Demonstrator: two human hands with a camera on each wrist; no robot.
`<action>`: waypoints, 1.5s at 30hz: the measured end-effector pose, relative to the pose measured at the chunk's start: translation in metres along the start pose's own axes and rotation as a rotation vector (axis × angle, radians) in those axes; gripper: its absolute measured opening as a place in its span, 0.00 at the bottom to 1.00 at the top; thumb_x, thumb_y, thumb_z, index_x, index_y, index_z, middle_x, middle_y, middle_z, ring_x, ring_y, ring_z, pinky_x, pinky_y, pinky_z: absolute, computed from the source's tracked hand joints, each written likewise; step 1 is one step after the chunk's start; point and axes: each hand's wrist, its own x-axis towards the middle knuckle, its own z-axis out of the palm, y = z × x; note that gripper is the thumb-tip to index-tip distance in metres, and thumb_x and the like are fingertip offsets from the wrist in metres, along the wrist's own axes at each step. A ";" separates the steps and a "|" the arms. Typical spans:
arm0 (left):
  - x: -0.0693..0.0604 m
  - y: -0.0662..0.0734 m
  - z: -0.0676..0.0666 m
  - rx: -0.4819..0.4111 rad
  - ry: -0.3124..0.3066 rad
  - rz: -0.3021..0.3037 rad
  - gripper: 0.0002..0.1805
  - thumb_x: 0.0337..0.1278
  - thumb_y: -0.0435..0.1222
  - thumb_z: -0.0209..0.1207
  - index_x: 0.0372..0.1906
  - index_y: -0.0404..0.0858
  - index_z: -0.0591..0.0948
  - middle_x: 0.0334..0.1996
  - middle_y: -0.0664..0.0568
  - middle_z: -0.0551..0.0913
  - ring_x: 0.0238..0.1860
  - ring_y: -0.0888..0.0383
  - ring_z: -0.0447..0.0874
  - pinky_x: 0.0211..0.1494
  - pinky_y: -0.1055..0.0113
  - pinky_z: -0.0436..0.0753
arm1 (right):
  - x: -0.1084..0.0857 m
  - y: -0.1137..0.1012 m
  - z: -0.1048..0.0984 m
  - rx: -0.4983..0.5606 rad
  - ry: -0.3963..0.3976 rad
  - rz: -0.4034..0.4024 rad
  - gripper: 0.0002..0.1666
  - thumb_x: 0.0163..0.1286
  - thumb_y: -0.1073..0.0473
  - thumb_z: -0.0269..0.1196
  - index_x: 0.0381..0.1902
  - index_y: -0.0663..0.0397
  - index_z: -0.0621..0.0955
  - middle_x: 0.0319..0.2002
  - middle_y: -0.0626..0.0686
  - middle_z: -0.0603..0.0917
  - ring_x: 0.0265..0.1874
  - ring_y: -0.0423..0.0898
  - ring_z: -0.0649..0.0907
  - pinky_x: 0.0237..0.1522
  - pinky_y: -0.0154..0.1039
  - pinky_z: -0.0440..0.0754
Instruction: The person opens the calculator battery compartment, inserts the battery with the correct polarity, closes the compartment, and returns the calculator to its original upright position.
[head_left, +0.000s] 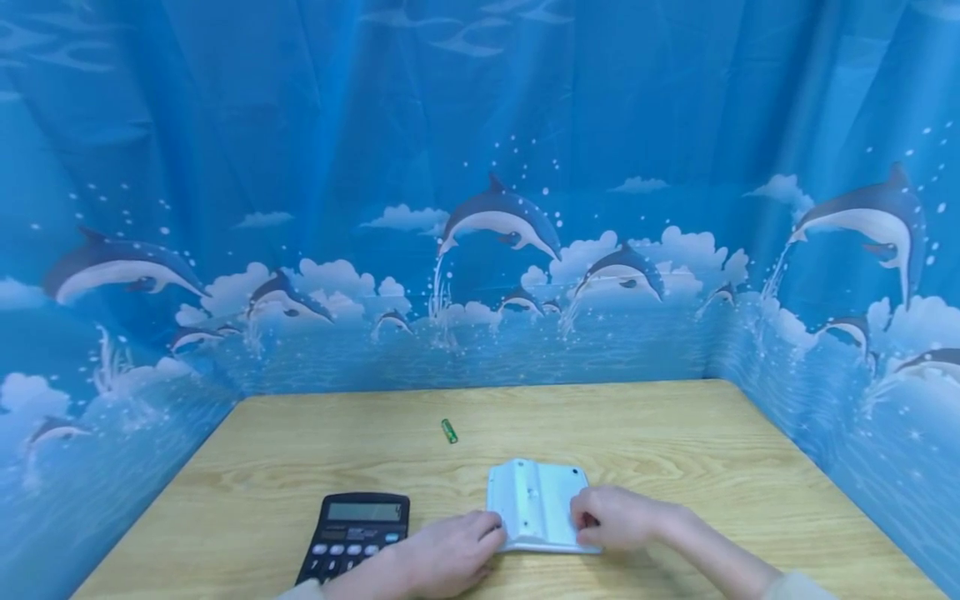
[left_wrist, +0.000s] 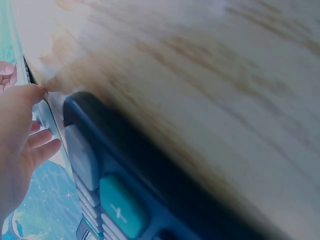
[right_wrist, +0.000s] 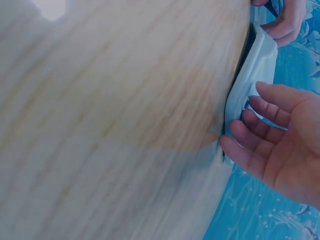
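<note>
A white, thin device, which looks like a calculator turned face down [head_left: 553,504], lies on the table with its ridged back up. My left hand [head_left: 456,552] holds its near left corner; in the left wrist view the thumb [left_wrist: 35,93] is at the edge, apart from the other fingers. Along the right edge, my right hand [head_left: 621,517] touches the device with loosely bent fingers. The right wrist view shows that palm and its fingers [right_wrist: 237,131] beside the white casing [right_wrist: 245,75]. Whether anything small lies under those fingertips is hidden.
A black calculator [head_left: 365,533] with a lit display lies left of the white one, partly under my left forearm. Farther back on the wooden table [head_left: 300,442] is a green battery [head_left: 448,431]. A blue dolphin curtain [head_left: 375,167] encloses the far side and both flanks.
</note>
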 end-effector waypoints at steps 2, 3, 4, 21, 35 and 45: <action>0.000 0.000 0.000 -0.015 -0.010 -0.009 0.17 0.60 0.44 0.56 0.51 0.45 0.70 0.51 0.55 0.72 0.50 0.66 0.73 0.50 0.79 0.73 | 0.002 0.000 -0.001 0.002 0.008 -0.001 0.07 0.61 0.59 0.63 0.26 0.44 0.74 0.22 0.37 0.68 0.22 0.32 0.67 0.25 0.28 0.69; 0.000 0.000 0.000 -0.027 -0.018 -0.016 0.17 0.60 0.44 0.56 0.52 0.45 0.70 0.52 0.55 0.71 0.51 0.66 0.73 0.50 0.79 0.73 | 0.003 0.000 -0.001 0.006 0.013 -0.003 0.07 0.61 0.59 0.62 0.27 0.45 0.74 0.21 0.37 0.68 0.21 0.32 0.67 0.25 0.28 0.68; 0.000 0.000 0.000 -0.040 -0.026 -0.023 0.18 0.60 0.44 0.57 0.52 0.45 0.70 0.52 0.55 0.71 0.51 0.66 0.73 0.50 0.79 0.73 | 0.005 -0.001 -0.001 0.004 0.020 -0.008 0.06 0.61 0.60 0.62 0.28 0.46 0.75 0.20 0.37 0.68 0.21 0.32 0.67 0.25 0.28 0.69; 0.010 0.010 -0.005 -0.133 -0.073 -0.239 0.17 0.58 0.42 0.58 0.51 0.43 0.75 0.48 0.57 0.76 0.49 0.67 0.75 0.48 0.74 0.76 | 0.006 0.004 0.002 -0.056 0.095 -0.073 0.10 0.52 0.62 0.68 0.26 0.48 0.76 0.24 0.39 0.68 0.25 0.33 0.67 0.26 0.28 0.69; 0.008 0.013 -0.003 -0.058 0.036 -0.201 0.17 0.55 0.39 0.60 0.50 0.38 0.78 0.47 0.52 0.79 0.49 0.63 0.77 0.48 0.73 0.77 | 0.025 -0.003 -0.003 -0.199 0.141 -0.170 0.07 0.56 0.58 0.67 0.33 0.50 0.80 0.27 0.38 0.71 0.26 0.32 0.69 0.27 0.28 0.71; 0.009 0.012 -0.004 -0.076 -0.010 -0.214 0.18 0.56 0.41 0.60 0.51 0.40 0.77 0.48 0.54 0.78 0.50 0.64 0.76 0.49 0.74 0.76 | 0.041 -0.015 0.005 0.070 0.286 0.037 0.02 0.58 0.64 0.64 0.27 0.57 0.82 0.23 0.43 0.79 0.24 0.35 0.75 0.26 0.31 0.75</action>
